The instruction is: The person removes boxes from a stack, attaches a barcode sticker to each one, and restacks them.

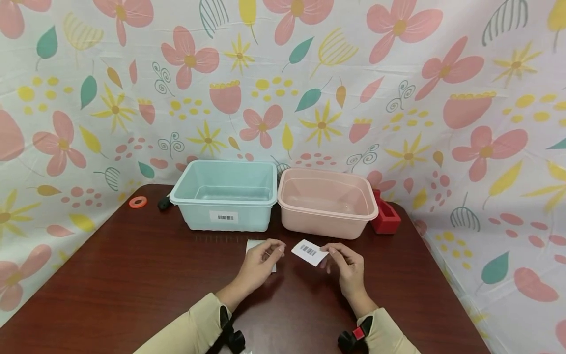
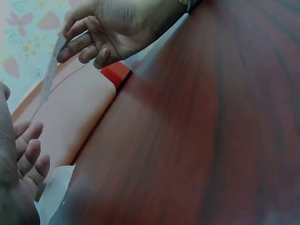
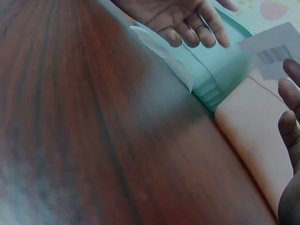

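My right hand (image 1: pixel 352 271) pinches a white barcode label (image 1: pixel 308 252) by its right edge, between thumb and fingers. The label is held above the table in front of the pink basin (image 1: pixel 325 227), printed side toward the head camera. My left hand (image 1: pixel 256 268) hovers to the left of the label with fingers loosely bent, apart from it and holding nothing. Under that hand lies a pale sheet (image 1: pixel 252 244), partly covered by it. In the right wrist view the sheet (image 3: pixel 161 51) looks slightly lifted and curled. A similar barcode label (image 1: pixel 223 217) is on the front of the light blue basin (image 1: pixel 223 202).
The two basins stand side by side at the back of the dark wooden table (image 1: pixel 146 275). A red tape dispenser (image 1: pixel 386 219) is right of the pink basin. An orange ring (image 1: pixel 138 202) and a small black object (image 1: pixel 164 203) lie at the back left. Patterned cloth (image 1: pixel 274 88) hangs behind.
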A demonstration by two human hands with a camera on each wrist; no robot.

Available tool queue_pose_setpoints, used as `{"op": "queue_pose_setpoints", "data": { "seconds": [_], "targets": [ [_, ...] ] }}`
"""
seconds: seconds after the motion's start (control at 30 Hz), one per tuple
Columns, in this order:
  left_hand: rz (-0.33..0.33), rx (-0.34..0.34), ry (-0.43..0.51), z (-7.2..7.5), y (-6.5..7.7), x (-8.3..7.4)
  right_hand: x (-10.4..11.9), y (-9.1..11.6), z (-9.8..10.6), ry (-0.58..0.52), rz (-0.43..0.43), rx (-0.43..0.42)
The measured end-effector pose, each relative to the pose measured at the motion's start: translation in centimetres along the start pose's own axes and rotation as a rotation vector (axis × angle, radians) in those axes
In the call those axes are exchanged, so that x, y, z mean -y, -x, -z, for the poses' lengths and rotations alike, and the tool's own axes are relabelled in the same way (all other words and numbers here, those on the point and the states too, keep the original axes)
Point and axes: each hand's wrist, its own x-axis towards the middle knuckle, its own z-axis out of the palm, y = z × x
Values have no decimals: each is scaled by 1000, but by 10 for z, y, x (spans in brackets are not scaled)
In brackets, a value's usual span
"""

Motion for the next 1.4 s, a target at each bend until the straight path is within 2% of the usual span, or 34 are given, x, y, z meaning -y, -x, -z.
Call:
{"op": "queue_pose_setpoints", "data": {
  "seconds": [0.13,0.33,0.53,0.67,0.73,0.87,0.93,1.03,1.17,1.33,1.4],
  "targets": [
    [12,46,11,-7,-3,0,1,2,1,50,-6,8],
    [0,103,88,-20,-9,1,-1,5,2,71,-6,14],
    [-3,96,110,-28,-16,0,-3,5,3,122,-4,-15],
    [-12,89,134,-30,-20,-1,-2,3,2,131,-43,-48],
    [-18,73,134,-31,-23,0,-1,1,2,97,-102,-62],
    [-23,3,129,-31,-27,2,-3,-2,0,59,-276,-69],
    [-23,-30,125,-29,-28,3,-5,-4,-2,105,-354,-82],
    [-23,-50,115,-29,-30,4,-8,-5,-3,191,-412,-141],
    [-31,-68,75,-30,-32,6,-9,-6,-1,291,-419,-219],
    [-48,-113,19,-34,-36,7,-8,-8,1,398,-370,-238],
    [-51,-137,-23,-36,-37,6,1,-10,-4,427,-342,-242]
  ]
}}
